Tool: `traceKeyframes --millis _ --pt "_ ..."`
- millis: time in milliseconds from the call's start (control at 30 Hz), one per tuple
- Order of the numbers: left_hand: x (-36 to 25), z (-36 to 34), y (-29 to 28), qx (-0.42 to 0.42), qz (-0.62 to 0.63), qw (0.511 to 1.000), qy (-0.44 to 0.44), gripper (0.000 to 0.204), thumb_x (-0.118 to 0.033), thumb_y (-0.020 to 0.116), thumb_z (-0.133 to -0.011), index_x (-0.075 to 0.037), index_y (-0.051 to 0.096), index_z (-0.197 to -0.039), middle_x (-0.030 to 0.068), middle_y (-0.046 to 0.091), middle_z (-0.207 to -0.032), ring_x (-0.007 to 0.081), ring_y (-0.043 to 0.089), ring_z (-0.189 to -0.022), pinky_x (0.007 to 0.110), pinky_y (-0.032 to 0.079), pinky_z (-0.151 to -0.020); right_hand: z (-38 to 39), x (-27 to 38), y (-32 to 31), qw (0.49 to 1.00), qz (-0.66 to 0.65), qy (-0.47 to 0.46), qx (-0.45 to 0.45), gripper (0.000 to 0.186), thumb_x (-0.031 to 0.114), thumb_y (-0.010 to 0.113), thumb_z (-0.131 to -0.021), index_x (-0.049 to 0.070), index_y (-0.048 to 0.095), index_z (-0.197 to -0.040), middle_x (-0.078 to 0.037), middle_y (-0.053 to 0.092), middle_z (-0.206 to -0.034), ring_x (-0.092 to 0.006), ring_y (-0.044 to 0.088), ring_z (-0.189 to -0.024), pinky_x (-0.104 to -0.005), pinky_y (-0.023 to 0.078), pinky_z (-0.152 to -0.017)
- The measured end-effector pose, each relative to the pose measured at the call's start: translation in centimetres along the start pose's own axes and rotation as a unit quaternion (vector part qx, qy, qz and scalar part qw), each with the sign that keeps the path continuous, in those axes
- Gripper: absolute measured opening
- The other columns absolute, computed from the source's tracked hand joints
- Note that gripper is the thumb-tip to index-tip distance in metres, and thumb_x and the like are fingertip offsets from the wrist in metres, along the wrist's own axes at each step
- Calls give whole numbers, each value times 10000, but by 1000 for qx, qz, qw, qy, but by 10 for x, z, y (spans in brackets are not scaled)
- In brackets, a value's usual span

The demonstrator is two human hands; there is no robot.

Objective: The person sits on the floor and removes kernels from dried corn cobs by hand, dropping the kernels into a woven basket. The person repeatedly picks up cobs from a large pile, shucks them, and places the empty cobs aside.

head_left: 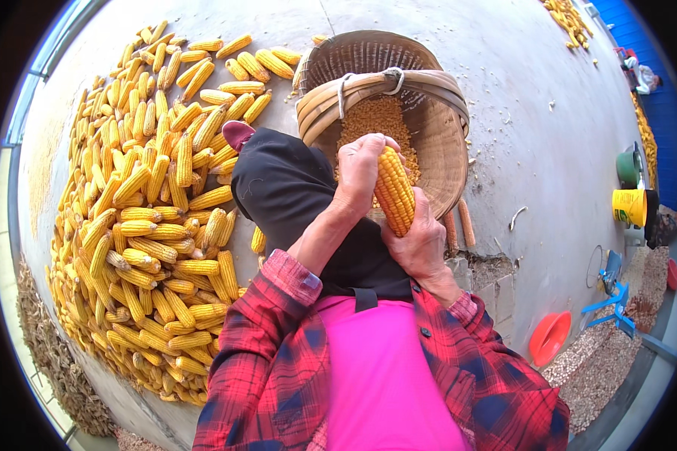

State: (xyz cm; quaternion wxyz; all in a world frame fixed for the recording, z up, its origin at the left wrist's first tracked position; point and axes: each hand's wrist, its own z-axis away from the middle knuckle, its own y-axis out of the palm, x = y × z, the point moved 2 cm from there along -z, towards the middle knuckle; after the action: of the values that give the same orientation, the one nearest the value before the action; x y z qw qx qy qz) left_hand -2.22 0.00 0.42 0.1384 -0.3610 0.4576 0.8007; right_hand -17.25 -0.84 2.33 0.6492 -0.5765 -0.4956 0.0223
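Note:
A yellow corn cob (396, 189) is held upright between both hands above my lap, over the near side of a woven basket (444, 150). My left hand (359, 169) is closed round its upper end, with the thumb near the tip. My right hand (414, 240) grips its lower end. Loose kernels (372, 116) lie inside the basket, which has a thick bamboo band tied with pale cord. Reddish bare cobs (465, 222) lie below the basket's right side. My dark-trousered leg (278, 188) is left of the cob.
A large heap of corn cobs (139, 248) covers the floor (541, 188) at left. Another pile (568, 22) is at upper right, near a person (645, 79). Along the right are a green bucket (628, 169), yellow bucket (628, 207), blue stool (617, 308) and red basin (549, 338).

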Motion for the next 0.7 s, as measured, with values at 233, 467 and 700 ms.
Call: traceKeyframes --millis 233,467,700 --pt "4 -5 -13 -50 -12 998 -24 278 -267 500 -931 -22 631 -933 46 592 -838 140 559 -743 269 441 -691 -15 -3 -12 968 -211 38 134 835 288 760 -711 -42 335 -1349 -282 534 -1206 -403 548 -1110 -402 447 -937" --pt "-2 0 -7 10 -238 965 109 260 -232 468 -933 -23 607 -1002 30 561 -870 104 505 -812 242 411 -740 -10 -9 -25 987 -132 32 84 785 213 721 -705 -29 345 -1350 -281 540 -1189 -396 547 -1104 -393 455 -928" --pt "-14 14 1 32 -228 962 147 308 -262 431 -963 -14 612 -945 49 594 -795 117 546 -753 247 431 -699 -7 5 -14 918 -356 93 145 852 207 742 -693 -22 291 -1379 -213 574 -1141 -282 556 -1111 -330 415 -960"
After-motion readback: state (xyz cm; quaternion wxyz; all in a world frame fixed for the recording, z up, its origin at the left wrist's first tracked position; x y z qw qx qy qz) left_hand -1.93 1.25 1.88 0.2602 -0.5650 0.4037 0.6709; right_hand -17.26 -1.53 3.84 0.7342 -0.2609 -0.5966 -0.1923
